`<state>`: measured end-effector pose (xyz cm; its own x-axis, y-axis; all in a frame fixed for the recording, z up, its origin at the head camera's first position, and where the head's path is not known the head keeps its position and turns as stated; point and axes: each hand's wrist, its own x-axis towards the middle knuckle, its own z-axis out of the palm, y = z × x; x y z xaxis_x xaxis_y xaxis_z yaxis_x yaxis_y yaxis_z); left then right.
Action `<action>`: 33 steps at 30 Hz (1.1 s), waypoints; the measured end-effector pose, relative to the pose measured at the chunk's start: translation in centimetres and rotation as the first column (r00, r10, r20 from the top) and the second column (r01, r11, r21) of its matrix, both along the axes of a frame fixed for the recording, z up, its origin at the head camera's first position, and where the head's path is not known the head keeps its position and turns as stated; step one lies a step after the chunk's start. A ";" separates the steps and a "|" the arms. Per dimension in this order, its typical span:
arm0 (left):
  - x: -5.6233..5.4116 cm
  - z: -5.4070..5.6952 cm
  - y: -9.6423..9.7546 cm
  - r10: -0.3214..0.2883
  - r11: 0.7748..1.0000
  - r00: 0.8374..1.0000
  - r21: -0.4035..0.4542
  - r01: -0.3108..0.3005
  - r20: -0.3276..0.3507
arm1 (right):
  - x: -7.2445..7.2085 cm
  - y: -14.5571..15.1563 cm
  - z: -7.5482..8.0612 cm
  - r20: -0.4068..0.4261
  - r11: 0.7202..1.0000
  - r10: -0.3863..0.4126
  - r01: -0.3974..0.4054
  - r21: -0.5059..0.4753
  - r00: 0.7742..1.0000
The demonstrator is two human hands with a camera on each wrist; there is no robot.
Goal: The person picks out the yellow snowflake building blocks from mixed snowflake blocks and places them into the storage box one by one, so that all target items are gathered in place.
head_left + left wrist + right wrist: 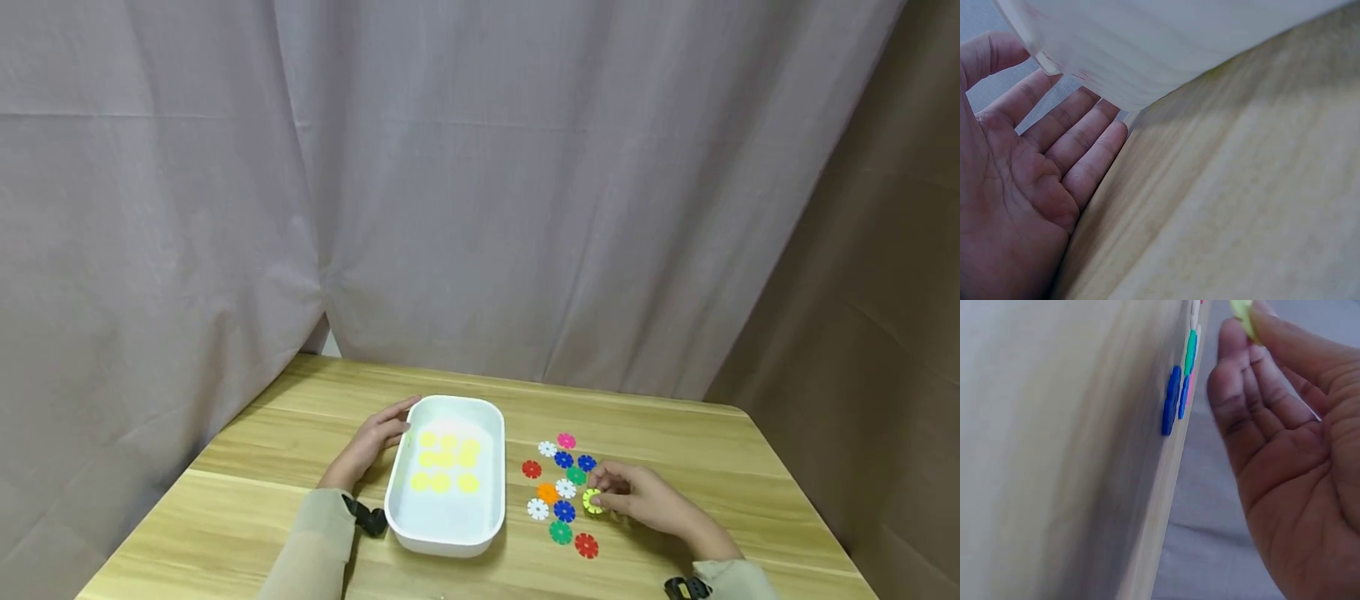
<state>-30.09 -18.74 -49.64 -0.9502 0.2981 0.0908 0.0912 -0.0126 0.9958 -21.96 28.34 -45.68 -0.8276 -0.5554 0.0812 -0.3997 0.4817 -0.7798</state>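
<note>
A white tray (446, 533) stands on the wooden table, with several yellow notched discs (440, 482) lying in rows on its bottom. My left hand (367, 448) touches the tray's left side near the far end, fingers mostly straight; in the left wrist view the palm (1016, 181) faces the tray wall. Between thumb and fingertips, my right hand (648, 498) pinches a yellow-green notched disc (592, 501). That same disc (1246, 319) shows edge-on above the table in the right wrist view. Just left of this hand lie loose notched discs, among them a blue one (565, 511) and a green one (561, 532).
Other loose discs are red (587, 546), orange (547, 493), white (537, 509) and pink (566, 441), right of the tray. Grey curtains (480, 208) hang behind the table and along its sides. The wooden tabletop (720, 450) extends right of the discs.
</note>
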 end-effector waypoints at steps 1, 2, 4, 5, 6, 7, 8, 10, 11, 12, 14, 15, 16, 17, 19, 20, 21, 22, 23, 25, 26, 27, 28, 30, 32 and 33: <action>0.0 0.0 0.0 0.003 1.000 1.000 -0.002 -0.003 0.001 | -0.1 -0.3 0.2 0.007 1.000 0.008 -0.008 -0.013 1.000; 0.0 0.0 0.1 0.002 1.000 1.000 -0.002 -0.002 0.002 | -0.1 -0.6 0.3 0.012 1.000 0.015 -0.015 -0.022 1.000; 0.0 0.0 0.1 0.002 1.000 1.000 -0.006 -0.002 -0.002 | -0.3 -1.1 0.5 0.013 0.999 0.032 -0.031 -0.038 0.999; 0.0 -0.1 0.1 0.004 1.000 1.000 -0.009 -0.004 -0.006 | -0.4 -1.4 0.6 0.008 0.998 0.040 -0.040 -0.044 0.999; 0.0 -0.1 0.1 0.005 1.000 1.000 -0.009 -0.005 -0.004 | -0.5 -1.7 0.6 0.002 0.998 0.045 -0.045 -0.048 0.999; 0.0 -0.1 0.1 0.007 1.000 1.000 -0.012 -0.007 -0.005 | -0.6 -2.0 0.6 -0.009 0.998 0.045 -0.045 -0.042 0.999; 0.0 -0.1 0.1 0.008 1.000 1.000 -0.011 -0.008 -0.004 | -0.8 -2.3 0.7 -0.019 0.998 0.043 -0.044 -0.039 0.999; 0.0 -0.1 0.1 0.013 1.000 1.000 -0.012 -0.014 -0.006 | -1.0 -2.8 0.9 -0.033 0.999 0.039 -0.040 -0.029 0.999; 0.0 -0.1 0.1 0.013 1.000 1.000 -0.012 -0.013 -0.009 | -1.1 -3.2 1.0 -0.035 0.999 0.039 -0.040 -0.026 0.999; 0.1 -0.1 0.1 0.013 1.000 1.000 -0.010 -0.013 -0.005 | -1.2 -3.5 1.1 -0.033 0.999 0.038 -0.039 -0.024 0.999; 0.0 -0.1 0.1 0.008 1.000 1.000 -0.007 -0.008 -0.007 | -1.3 -4.0 1.3 -0.026 0.999 0.040 -0.040 -0.028 0.999; 0.0 0.0 0.1 0.004 1.000 1.000 -0.006 -0.004 -0.008 | -1.4 -4.3 1.4 -0.020 0.998 0.043 -0.044 -0.034 0.999; 0.0 0.0 0.0 0.000 1.000 1.000 -0.005 0.000 -0.008 | -1.4 -4.6 1.5 -0.017 0.998 0.048 -0.049 -0.040 0.999; 0.0 0.0 0.0 -0.005 1.000 1.000 -0.001 0.005 -0.007 | -1.4 -4.9 1.5 -0.015 0.997 0.054 -0.054 -0.047 0.998; 0.0 0.0 0.0 -0.010 1.000 1.000 0.004 0.010 -0.001 | -1.5 -5.4 1.6 -0.020 0.996 0.068 -0.069 -0.059 0.998; -0.1 -0.1 0.0 -0.012 1.000 1.000 0.006 0.013 -0.003 | -1.5 -5.6 1.7 -0.026 0.995 0.076 -0.077 -0.063 0.997; -0.1 -0.1 0.0 -0.013 1.000 1.000 0.009 0.013 -0.002 | -1.6 -5.9 1.8 -0.036 0.995 0.082 -0.084 -0.060 0.996; -0.1 -0.1 0.0 -0.013 1.000 1.000 0.011 0.014 -0.004 | -1.6 -6.1 1.8 -0.045 0.994 0.088 -0.091 -0.058 0.995; -0.1 -0.2 0.0 -0.013 1.000 1.000 0.014 0.013 -0.005 | -1.7 -6.4 1.9 -0.056 0.994 0.095 -0.098 -0.054 0.994; -0.1 -0.2 0.0 -0.013 1.000 1.000 0.015 0.013 -0.007 | -1.9 -6.9 2.2 -0.066 0.993 0.107 -0.111 -0.046 0.992; -0.1 -0.2 0.0 -0.013 1.000 1.000 0.015 0.013 -0.009 | -1.9 -7.2 2.4 -0.066 0.993 0.110 -0.113 -0.040 0.992; -0.1 -0.3 0.0 -0.014 1.000 1.000 0.013 0.014 -0.008 | -2.0 -7.5 2.5 -0.064 0.993 0.114 -0.116 -0.036 0.991; -0.1 -0.3 0.0 -0.012 1.000 1.000 0.009 0.012 -0.009 | -2.0 -7.9 2.7 -0.059 0.992 0.119 -0.122 -0.036 0.991; -0.1 -0.3 0.0 -0.006 1.000 1.000 0.004 0.006 -0.007 | -2.2 -8.9 3.1 -0.044 0.989 0.137 -0.139 -0.045 0.990; -0.2 -0.3 0.0 0.001 1.000 1.000 0.000 -0.001 -0.012 | -2.4 -10.1 3.4 -0.038 0.985 0.160 -0.162 -0.059 0.986; -0.2 -0.3 -0.1 0.006 1.000 1.000 -0.003 -0.007 -0.014 | -2.5 -10.7 3.5 -0.039 0.981 0.179 -0.181 -0.067 0.983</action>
